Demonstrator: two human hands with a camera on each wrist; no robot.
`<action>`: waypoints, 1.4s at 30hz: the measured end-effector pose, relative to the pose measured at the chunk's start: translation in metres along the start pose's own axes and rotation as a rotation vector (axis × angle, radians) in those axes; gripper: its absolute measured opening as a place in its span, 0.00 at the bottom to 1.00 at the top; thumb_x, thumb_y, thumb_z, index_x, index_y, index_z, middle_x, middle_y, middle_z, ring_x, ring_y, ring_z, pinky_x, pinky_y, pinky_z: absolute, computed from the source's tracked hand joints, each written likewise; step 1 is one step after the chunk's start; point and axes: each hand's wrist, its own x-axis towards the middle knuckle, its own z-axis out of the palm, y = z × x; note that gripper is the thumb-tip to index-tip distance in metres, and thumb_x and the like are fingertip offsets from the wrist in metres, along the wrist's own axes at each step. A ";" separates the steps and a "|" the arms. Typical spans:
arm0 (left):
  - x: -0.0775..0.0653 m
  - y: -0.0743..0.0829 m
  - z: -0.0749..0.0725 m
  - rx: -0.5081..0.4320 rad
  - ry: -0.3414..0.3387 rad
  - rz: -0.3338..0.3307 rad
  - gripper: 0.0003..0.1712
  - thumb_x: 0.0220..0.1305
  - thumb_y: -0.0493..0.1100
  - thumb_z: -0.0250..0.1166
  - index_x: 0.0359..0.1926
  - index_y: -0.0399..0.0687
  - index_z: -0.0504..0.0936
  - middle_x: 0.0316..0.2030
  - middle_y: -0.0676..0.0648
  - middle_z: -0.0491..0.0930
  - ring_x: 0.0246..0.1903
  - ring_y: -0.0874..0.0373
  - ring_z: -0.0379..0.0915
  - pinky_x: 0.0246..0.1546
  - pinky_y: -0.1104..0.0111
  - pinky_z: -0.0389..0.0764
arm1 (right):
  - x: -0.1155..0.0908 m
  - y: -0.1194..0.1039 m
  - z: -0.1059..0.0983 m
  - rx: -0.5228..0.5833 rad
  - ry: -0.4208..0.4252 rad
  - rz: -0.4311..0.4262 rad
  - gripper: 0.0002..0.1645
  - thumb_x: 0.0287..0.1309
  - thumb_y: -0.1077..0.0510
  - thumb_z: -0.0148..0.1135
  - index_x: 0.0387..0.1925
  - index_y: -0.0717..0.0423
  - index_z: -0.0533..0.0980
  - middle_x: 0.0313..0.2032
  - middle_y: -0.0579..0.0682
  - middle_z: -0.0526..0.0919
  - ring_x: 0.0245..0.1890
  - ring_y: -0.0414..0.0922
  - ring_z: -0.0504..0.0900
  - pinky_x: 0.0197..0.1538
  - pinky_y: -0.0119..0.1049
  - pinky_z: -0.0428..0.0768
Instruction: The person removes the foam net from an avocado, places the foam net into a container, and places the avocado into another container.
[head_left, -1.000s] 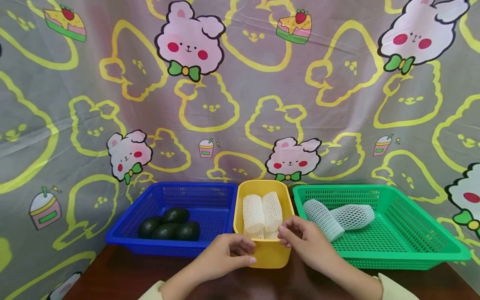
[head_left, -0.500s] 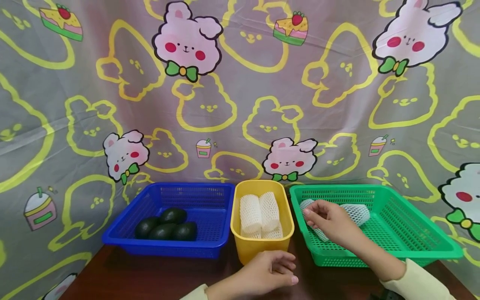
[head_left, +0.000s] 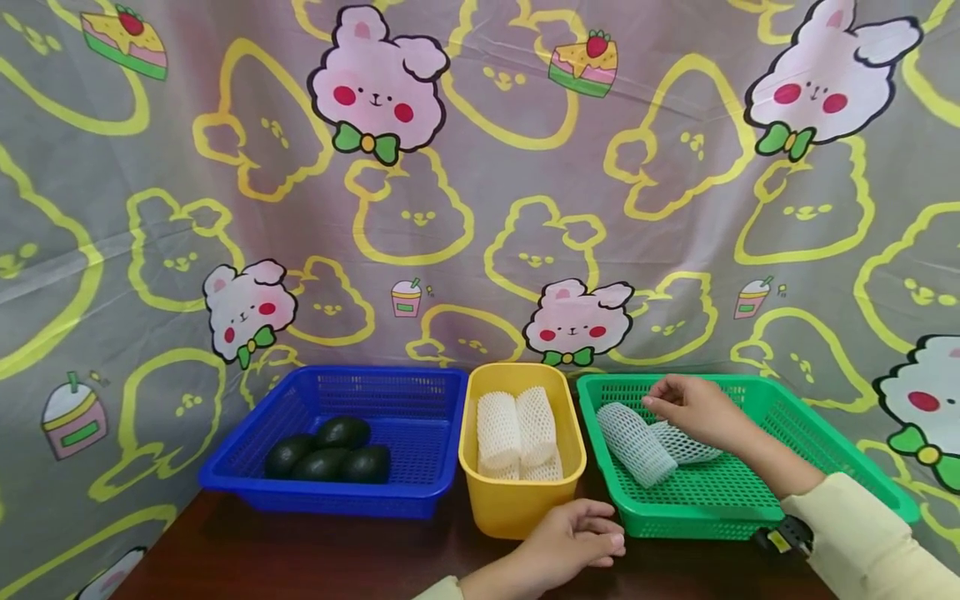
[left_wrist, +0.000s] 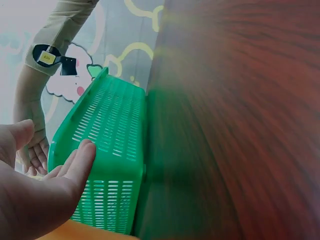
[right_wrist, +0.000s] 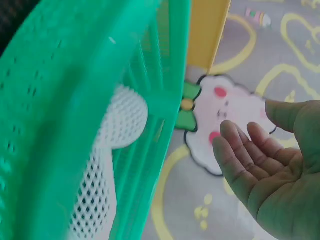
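My right hand hovers over the green basket, fingers loosely bent and holding nothing; the right wrist view shows its palm and relaxed fingers. Beneath it in that basket lie two white foam net sleeves, the nearer foam net in plain sight and the farther foam net partly hidden by the hand. My left hand is held near the front corner between the yellow bin and the green basket, fingers relaxed with nothing in them. Several white foam nets are packed in the yellow bin.
A blue basket at the left holds several dark green avocados. The three containers stand side by side on a dark wooden table, with a patterned cloth hanging behind. A small black device sits on the right wrist.
My right hand has moved from the yellow bin's front edge rightward and up over the green basket. The left hand has shifted right, away from the yellow bin's front.
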 end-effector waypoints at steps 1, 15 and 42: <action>0.002 -0.001 0.001 -0.028 0.006 -0.001 0.20 0.67 0.36 0.61 0.57 0.31 0.73 0.42 0.44 0.81 0.42 0.49 0.81 0.43 0.60 0.82 | 0.003 0.004 -0.002 -0.009 -0.007 0.002 0.14 0.68 0.51 0.58 0.38 0.60 0.77 0.30 0.46 0.80 0.30 0.43 0.79 0.32 0.40 0.78; 0.015 -0.008 0.009 -0.260 0.017 0.027 0.08 0.71 0.37 0.57 0.46 0.35 0.74 0.44 0.30 0.81 0.45 0.43 0.80 0.46 0.57 0.80 | 0.045 0.048 -0.020 -0.259 0.006 -0.047 0.16 0.63 0.57 0.63 0.40 0.69 0.75 0.34 0.56 0.81 0.35 0.54 0.80 0.38 0.50 0.79; 0.026 -0.009 0.018 -0.264 0.022 -0.032 0.12 0.74 0.41 0.53 0.37 0.37 0.77 0.40 0.33 0.83 0.43 0.43 0.82 0.44 0.56 0.81 | 0.062 0.101 -0.003 -0.696 -0.404 0.004 0.45 0.30 0.51 0.85 0.52 0.67 0.76 0.48 0.64 0.79 0.49 0.64 0.76 0.49 0.58 0.76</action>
